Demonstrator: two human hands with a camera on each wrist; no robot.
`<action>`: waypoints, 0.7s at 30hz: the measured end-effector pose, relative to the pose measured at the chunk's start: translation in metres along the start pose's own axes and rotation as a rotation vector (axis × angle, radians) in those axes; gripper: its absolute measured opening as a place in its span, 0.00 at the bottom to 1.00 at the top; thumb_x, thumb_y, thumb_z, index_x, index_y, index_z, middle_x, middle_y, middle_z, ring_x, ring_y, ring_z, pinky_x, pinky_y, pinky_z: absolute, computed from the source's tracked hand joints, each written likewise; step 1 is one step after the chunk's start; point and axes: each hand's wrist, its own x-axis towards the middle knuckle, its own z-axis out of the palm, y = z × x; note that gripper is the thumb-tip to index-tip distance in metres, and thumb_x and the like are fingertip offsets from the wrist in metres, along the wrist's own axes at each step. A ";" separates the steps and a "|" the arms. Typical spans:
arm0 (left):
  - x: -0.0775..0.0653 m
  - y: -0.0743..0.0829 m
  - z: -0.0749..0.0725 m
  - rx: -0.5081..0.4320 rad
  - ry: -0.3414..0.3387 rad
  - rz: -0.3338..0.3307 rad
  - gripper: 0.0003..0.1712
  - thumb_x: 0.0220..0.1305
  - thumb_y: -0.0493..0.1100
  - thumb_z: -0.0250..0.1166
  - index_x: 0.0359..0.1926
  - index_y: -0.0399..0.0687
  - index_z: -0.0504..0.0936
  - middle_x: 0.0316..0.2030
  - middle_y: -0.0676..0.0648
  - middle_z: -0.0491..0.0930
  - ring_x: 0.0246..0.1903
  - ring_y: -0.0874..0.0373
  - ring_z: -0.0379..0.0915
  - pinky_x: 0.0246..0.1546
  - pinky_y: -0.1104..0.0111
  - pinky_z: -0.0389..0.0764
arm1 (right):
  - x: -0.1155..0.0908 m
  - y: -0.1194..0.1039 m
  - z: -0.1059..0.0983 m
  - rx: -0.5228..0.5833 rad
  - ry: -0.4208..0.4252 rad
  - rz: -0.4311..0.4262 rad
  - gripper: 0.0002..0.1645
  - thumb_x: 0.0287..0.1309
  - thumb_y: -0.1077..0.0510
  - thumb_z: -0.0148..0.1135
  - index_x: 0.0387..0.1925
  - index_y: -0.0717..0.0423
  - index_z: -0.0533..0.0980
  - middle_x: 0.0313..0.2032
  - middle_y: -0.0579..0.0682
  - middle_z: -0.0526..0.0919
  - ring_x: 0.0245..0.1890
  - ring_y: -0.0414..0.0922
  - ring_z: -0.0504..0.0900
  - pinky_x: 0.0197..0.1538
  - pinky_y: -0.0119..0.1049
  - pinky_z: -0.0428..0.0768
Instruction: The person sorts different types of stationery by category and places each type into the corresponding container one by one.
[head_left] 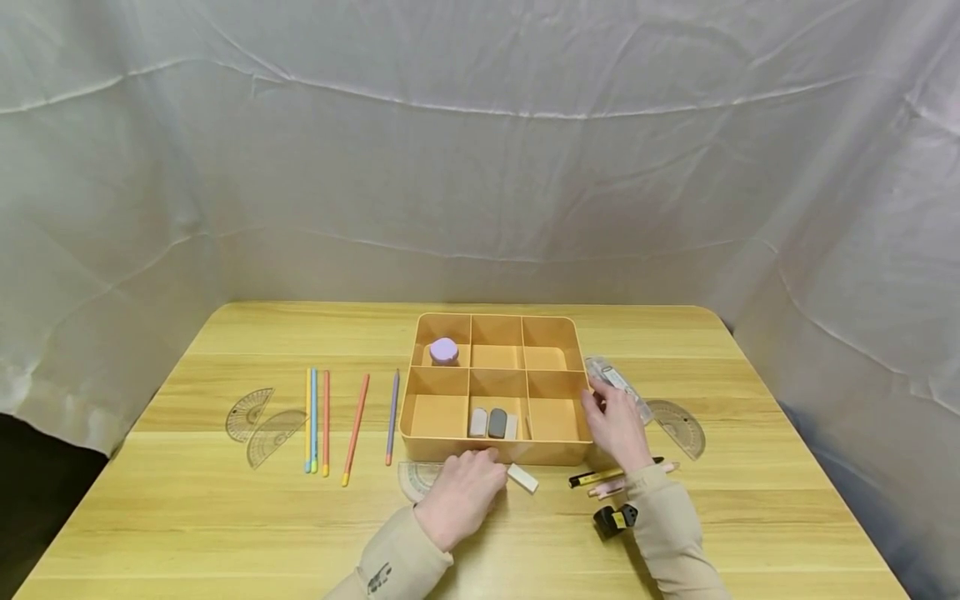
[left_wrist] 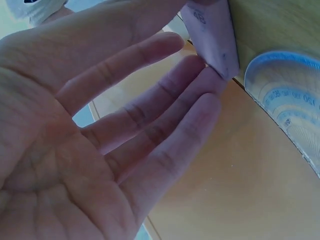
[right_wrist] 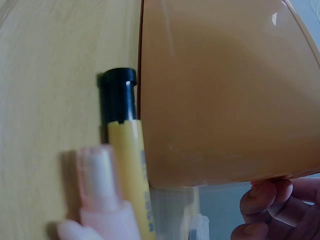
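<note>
A white eraser (head_left: 522, 477) lies on the table at the front of an orange compartment box (head_left: 495, 451). My left hand (head_left: 463, 493) is at the eraser's left; in the left wrist view its extended fingers come close to the eraser (left_wrist: 212, 37), marked 4B. The thumb's tip is cut off there, and I see no grip. My right hand (head_left: 617, 421) rests against the box's right side near the rim. In the right wrist view its loosely bent fingertips (right_wrist: 257, 197) touch the box's edge (right_wrist: 235, 100). Inside the box, several erasers (head_left: 497, 422) sit in the front middle compartment and a lilac round item (head_left: 444, 351) sits back left.
Protractors (head_left: 276, 436) and several coloured pencils (head_left: 356, 429) lie to the left. Another protractor (head_left: 418, 478) lies before the box. On the right are a clear case (head_left: 618, 385), a protractor (head_left: 678, 429), a yellow-and-black pen (head_left: 596, 477), pink pens (head_left: 606, 489) and a black item (head_left: 615, 522).
</note>
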 end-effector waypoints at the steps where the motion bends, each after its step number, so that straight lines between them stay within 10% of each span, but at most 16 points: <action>1: 0.000 0.000 -0.001 -0.005 -0.003 -0.001 0.08 0.47 0.34 0.74 0.25 0.51 0.85 0.25 0.53 0.80 0.20 0.58 0.74 0.16 0.71 0.71 | 0.000 0.000 0.000 0.000 -0.001 0.000 0.23 0.67 0.63 0.54 0.58 0.75 0.76 0.20 0.54 0.77 0.18 0.40 0.66 0.22 0.30 0.63; 21: 0.003 -0.002 0.000 -0.037 -0.008 -0.026 0.13 0.36 0.28 0.66 0.15 0.53 0.78 0.18 0.53 0.78 0.16 0.61 0.67 0.13 0.71 0.61 | 0.000 0.000 0.000 0.002 -0.005 -0.006 0.23 0.67 0.63 0.54 0.57 0.75 0.76 0.20 0.55 0.77 0.18 0.40 0.66 0.22 0.30 0.63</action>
